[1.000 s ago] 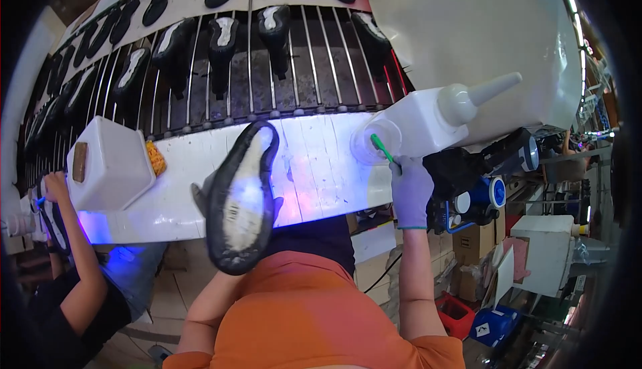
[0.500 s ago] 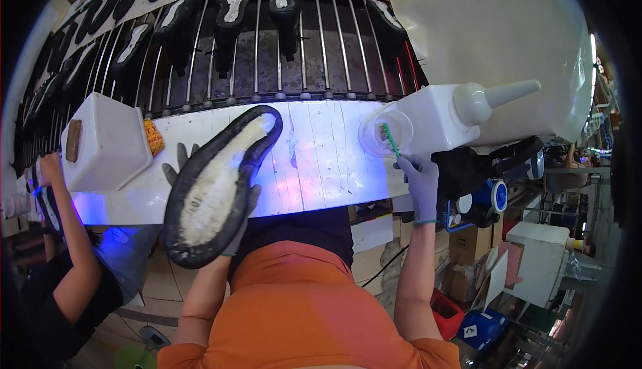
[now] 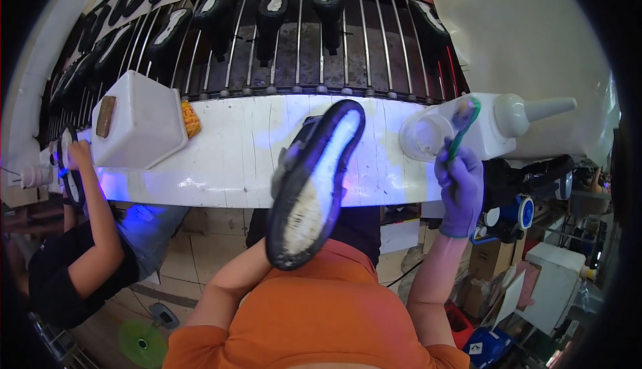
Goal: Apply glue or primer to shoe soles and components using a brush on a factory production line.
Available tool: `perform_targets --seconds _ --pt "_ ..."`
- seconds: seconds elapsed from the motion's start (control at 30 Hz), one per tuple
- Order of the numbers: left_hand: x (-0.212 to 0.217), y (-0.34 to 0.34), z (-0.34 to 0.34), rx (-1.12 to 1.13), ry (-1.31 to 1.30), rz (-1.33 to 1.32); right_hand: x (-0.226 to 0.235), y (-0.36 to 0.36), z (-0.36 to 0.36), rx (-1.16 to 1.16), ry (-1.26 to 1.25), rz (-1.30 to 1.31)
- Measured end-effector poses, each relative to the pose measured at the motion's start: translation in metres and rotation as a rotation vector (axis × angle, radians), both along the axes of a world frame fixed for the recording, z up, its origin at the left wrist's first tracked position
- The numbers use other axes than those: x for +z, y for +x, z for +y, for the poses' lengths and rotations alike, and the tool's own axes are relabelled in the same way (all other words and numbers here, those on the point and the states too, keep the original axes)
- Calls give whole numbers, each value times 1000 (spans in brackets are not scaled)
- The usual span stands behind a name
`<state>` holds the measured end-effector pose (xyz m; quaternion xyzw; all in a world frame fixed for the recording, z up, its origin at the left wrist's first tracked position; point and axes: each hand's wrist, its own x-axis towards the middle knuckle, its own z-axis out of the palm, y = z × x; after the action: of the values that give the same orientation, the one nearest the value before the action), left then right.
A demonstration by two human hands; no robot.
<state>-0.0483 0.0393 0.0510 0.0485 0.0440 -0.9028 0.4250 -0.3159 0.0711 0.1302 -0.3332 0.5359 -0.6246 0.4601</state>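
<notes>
My left hand [image 3: 284,168], in a grey glove, holds a black shoe sole [image 3: 314,185] tilted over the white bench edge [image 3: 227,168], its pale inner face toward me. Most of that hand is hidden behind the sole. My right hand [image 3: 460,185], in a purple glove, grips a green-handled brush [image 3: 463,123] whose head is raised just right of a round clear cup [image 3: 426,136].
A white squeeze bottle with a cone nozzle [image 3: 518,118] lies right of the cup. A white box container [image 3: 139,128] stands at left beside a yellow sponge [image 3: 190,119]. Black soles ride on a metal-rod conveyor [image 3: 301,41] behind. Another person [image 3: 87,235] works at my left.
The sole has swung from the left toward the bench middle and turned more upright. My right hand lifted the brush out of the cup, up and to the right.
</notes>
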Motion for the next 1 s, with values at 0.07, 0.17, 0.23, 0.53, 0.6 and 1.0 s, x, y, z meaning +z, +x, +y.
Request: perform_targets --seconds 0.07,0.17,0.23,0.53,0.6,1.0 --pt "-17 -6 -1 -63 15 83 15 18 5 106 67 115" --pt "-40 -16 7 118 -199 -179 22 48 15 266 239 153" --pt "-46 -25 12 234 -234 -653 21 65 20 347 296 272" --pt "-57 -22 6 510 -990 -1121 13 105 38 373 113 445" --pt "-73 -25 7 850 -1207 -1604 11 103 35 336 122 508" --pt "-102 -46 1 1310 -1274 -1622 -17 77 10 136 301 618"
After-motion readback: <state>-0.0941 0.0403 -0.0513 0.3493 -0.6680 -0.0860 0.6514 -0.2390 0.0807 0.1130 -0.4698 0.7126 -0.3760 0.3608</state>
